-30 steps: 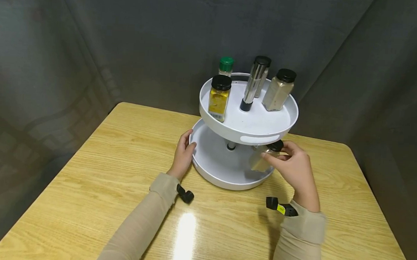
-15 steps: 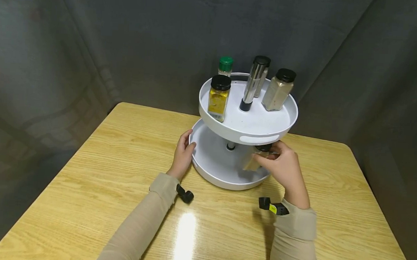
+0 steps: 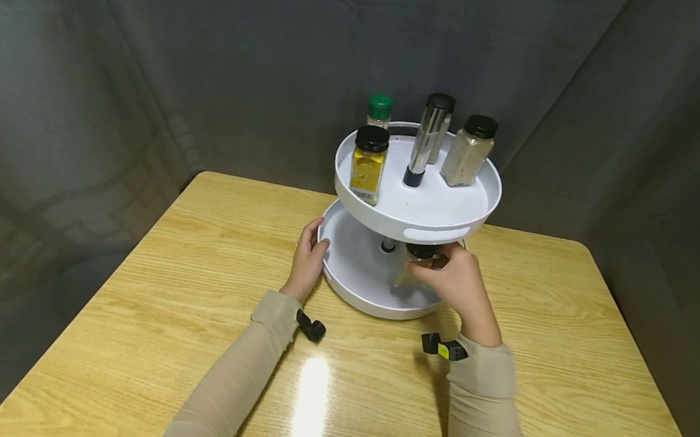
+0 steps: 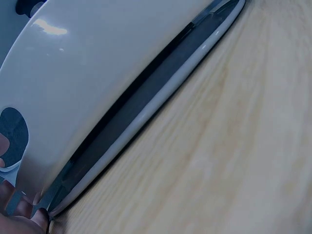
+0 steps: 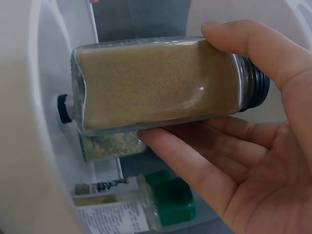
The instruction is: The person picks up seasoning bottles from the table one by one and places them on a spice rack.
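A two-tier white turntable (image 3: 375, 306) stands on the table. My left hand (image 3: 306, 262) holds the left rim of its lower tray, thumb and fingertips at the edge; the left wrist view shows these fingertips by an oval handle cutout (image 4: 13, 136). Between the tiers, my right hand (image 3: 455, 282) pinches a glass spice jar (image 5: 156, 83) of tan powder with a black lid. The thumb lies on one side of the jar, the fingers on the other. In the head view the upper tray partly covers the jar. It tilts over the lower tray.
On the upper tray (image 3: 421, 208) stand a yellow spice jar (image 3: 366, 170), a tan spice jar (image 3: 467, 155) and a green-capped jar (image 3: 380, 109), around a chrome centre post (image 3: 426, 137). Beyond the held jar are another green-capped jar (image 5: 170, 200) and a jar of green flakes (image 5: 109, 146).
My right hand has moved left with the spice jar, further in between the two tiers. The left hand and the turntable have stayed in place.
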A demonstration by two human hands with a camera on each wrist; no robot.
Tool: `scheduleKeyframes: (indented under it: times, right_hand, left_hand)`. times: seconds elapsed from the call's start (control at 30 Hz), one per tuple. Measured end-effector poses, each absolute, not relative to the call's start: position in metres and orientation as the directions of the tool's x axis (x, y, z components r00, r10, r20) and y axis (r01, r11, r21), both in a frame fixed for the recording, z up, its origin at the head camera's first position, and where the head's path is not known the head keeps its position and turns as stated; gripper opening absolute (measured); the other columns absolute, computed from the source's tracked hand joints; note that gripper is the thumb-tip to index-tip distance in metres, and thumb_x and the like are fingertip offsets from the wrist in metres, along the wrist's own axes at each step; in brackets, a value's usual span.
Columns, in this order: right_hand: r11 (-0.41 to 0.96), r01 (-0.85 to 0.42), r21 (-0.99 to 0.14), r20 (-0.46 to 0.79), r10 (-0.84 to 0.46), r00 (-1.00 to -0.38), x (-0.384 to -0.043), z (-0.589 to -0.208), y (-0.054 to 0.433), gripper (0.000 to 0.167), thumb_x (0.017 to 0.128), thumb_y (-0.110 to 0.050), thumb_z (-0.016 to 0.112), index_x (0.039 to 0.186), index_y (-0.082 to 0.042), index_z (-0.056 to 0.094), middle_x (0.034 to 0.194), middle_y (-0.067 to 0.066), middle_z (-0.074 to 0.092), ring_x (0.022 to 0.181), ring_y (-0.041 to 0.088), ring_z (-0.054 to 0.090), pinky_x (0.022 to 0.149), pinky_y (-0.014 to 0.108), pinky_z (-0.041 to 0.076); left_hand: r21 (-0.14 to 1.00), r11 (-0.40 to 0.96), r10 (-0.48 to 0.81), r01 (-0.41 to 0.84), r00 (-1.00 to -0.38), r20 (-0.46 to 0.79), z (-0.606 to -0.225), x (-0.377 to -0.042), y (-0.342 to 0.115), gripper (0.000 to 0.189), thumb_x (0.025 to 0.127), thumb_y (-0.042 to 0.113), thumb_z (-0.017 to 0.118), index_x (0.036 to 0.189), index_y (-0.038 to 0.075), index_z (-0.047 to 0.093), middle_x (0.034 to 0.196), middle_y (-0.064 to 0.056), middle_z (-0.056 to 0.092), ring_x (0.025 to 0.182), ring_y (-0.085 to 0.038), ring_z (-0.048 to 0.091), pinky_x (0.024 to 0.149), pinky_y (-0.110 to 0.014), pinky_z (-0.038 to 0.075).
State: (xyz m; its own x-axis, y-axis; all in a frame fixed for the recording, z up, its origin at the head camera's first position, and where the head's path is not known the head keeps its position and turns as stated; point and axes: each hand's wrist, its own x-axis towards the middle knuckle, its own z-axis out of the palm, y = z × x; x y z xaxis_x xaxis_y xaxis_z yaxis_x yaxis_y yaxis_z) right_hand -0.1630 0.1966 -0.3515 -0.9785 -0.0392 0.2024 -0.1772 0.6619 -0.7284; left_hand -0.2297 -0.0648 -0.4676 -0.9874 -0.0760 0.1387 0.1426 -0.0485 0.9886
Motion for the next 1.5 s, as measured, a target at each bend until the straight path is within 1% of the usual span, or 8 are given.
scheduleKeyframes:
  times: [0.1, 0.27, 0.37, 0.53, 0.7, 0.93, 1.27, 1.5]
  right_hand:
    - [0.656, -0.186, -0.731, 0.202, -0.052, -0.978, -0.165, -0.355, 0.192, 0.044, 0.076, -0.021, 0.085, 0.111, 0.001, 0.069, 0.102, 0.016, 0.073, 0.089, 0.028, 0.069, 0.075, 0.035, 0.058]
    - [0.629, -0.227, -0.743, 0.216, -0.096, -0.972, -0.167, -0.359, 0.185, 0.048, 0.076, -0.015, 0.085, 0.117, 0.001, 0.066, 0.105, 0.018, 0.072, 0.091, 0.03, 0.069, 0.079, 0.041, 0.059]
    - [0.615, -0.253, -0.747, 0.229, -0.119, -0.966, -0.168, -0.362, 0.182, 0.05, 0.076, -0.013, 0.084, 0.119, 0.002, 0.065, 0.106, 0.02, 0.071, 0.092, 0.031, 0.068, 0.079, 0.041, 0.059]
    - [0.589, -0.271, -0.761, 0.236, -0.138, -0.962, -0.169, -0.365, 0.179, 0.055, 0.077, -0.01, 0.083, 0.126, 0.003, 0.061, 0.113, 0.022, 0.068, 0.1, 0.034, 0.066, 0.082, 0.044, 0.059]
    - [0.579, -0.299, -0.759, 0.254, -0.16, -0.954, -0.172, -0.369, 0.177, 0.063, 0.075, -0.005, 0.084, 0.132, 0.001, 0.059, 0.124, 0.023, 0.064, 0.109, 0.038, 0.063, 0.085, 0.048, 0.059]
    - [0.615, -0.25, -0.748, 0.195, -0.158, -0.968, -0.172, -0.372, 0.175, 0.066, 0.076, -0.01, 0.084, 0.136, 0.001, 0.058, 0.128, 0.025, 0.061, 0.113, 0.04, 0.061, 0.086, 0.05, 0.059]
    - [0.673, -0.213, -0.709, 0.151, -0.151, -0.977, -0.172, -0.373, 0.174, 0.07, 0.077, -0.018, 0.084, 0.138, 0.0, 0.055, 0.122, 0.026, 0.064, 0.107, 0.039, 0.064, 0.083, 0.048, 0.06]
    - [0.68, -0.195, -0.707, 0.126, -0.15, -0.981, -0.172, -0.374, 0.174, 0.074, 0.077, -0.019, 0.084, 0.141, 0.0, 0.053, 0.128, 0.028, 0.061, 0.114, 0.041, 0.061, 0.088, 0.051, 0.058]
  left_hand:
    - [0.988, -0.056, -0.074, 0.144, -0.987, 0.139, -0.467, -0.229, -0.065, 0.05, 0.104, 0.005, 0.046, 0.153, 0.009, 0.039, 0.16, -0.007, 0.036, 0.144, -0.024, 0.041, 0.116, -0.033, 0.04]
    - [0.988, -0.064, -0.074, 0.142, -0.988, 0.137, -0.467, -0.229, -0.065, 0.05, 0.104, 0.005, 0.045, 0.153, 0.01, 0.039, 0.16, -0.008, 0.036, 0.143, -0.023, 0.042, 0.115, -0.033, 0.041]
    - [0.988, -0.07, -0.068, 0.139, -0.989, 0.134, -0.462, -0.227, -0.065, 0.05, 0.104, 0.003, 0.045, 0.153, 0.009, 0.039, 0.161, -0.009, 0.035, 0.143, -0.025, 0.041, 0.115, -0.034, 0.041]
    - [0.989, -0.065, -0.069, 0.136, -0.989, 0.131, -0.461, -0.227, -0.065, 0.05, 0.104, 0.004, 0.046, 0.153, 0.01, 0.04, 0.161, -0.009, 0.035, 0.144, -0.024, 0.04, 0.116, -0.033, 0.039]
    - [0.988, -0.056, -0.075, 0.141, -0.988, 0.137, -0.466, -0.23, -0.065, 0.049, 0.104, 0.006, 0.046, 0.152, 0.012, 0.041, 0.16, -0.007, 0.036, 0.143, -0.021, 0.041, 0.116, -0.031, 0.039]
    - [0.989, -0.052, -0.076, 0.136, -0.988, 0.132, -0.467, -0.231, -0.065, 0.049, 0.104, 0.007, 0.047, 0.152, 0.013, 0.04, 0.16, -0.006, 0.036, 0.143, -0.02, 0.041, 0.116, -0.031, 0.039]
    - [0.988, -0.059, -0.076, 0.143, -0.988, 0.138, -0.467, -0.231, -0.065, 0.049, 0.104, 0.005, 0.046, 0.152, 0.011, 0.04, 0.161, -0.006, 0.034, 0.145, -0.02, 0.038, 0.117, -0.031, 0.037]
    - [0.99, -0.05, -0.074, 0.134, -0.989, 0.131, -0.466, -0.23, -0.065, 0.049, 0.104, 0.006, 0.046, 0.153, 0.013, 0.04, 0.161, -0.006, 0.034, 0.145, -0.021, 0.039, 0.117, -0.031, 0.037]
